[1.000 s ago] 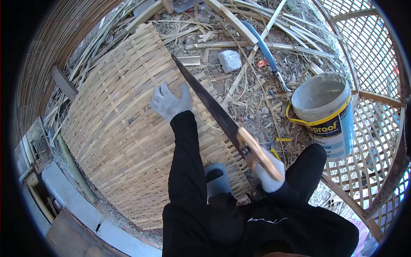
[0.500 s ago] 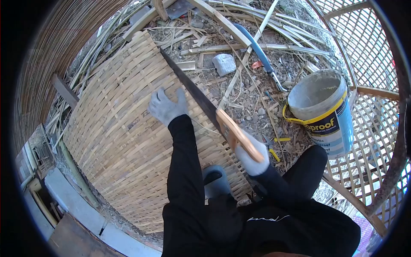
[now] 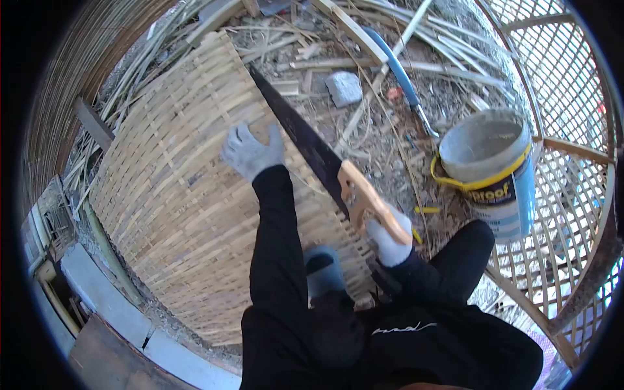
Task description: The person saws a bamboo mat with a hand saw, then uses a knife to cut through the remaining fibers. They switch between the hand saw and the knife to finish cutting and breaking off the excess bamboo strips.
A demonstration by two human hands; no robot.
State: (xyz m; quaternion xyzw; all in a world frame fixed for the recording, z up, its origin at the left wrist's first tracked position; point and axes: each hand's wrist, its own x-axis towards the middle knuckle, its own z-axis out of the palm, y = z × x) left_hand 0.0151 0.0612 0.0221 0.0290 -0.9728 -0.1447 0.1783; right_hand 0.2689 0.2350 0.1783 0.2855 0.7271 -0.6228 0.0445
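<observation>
A woven bamboo mat (image 3: 188,188) lies on the ground across the left and middle of the view. My left hand (image 3: 252,152), in a pale grey glove, rests on the mat with its fingers spread and nothing held. My right hand (image 3: 391,239), in a whitish glove, is wrapped round the light wooden handle of a handsaw (image 3: 305,138). The dark blade points up and left, along the mat's right edge. A foot in a grey-blue slipper (image 3: 325,273) presses on the lower part of the mat.
A used paint bucket (image 3: 484,153) with a yellow rim stands at the right, before a bamboo lattice (image 3: 559,71). Beyond the mat are a grey stone (image 3: 344,89), a blue-handled tool (image 3: 403,81) and loose bamboo strips. Pale blocks (image 3: 107,292) line the lower left.
The saw and my right hand have moved first up and left, then slightly down, along the mat's edge. My left hand stays spread on the mat. The view has shifted slightly.
</observation>
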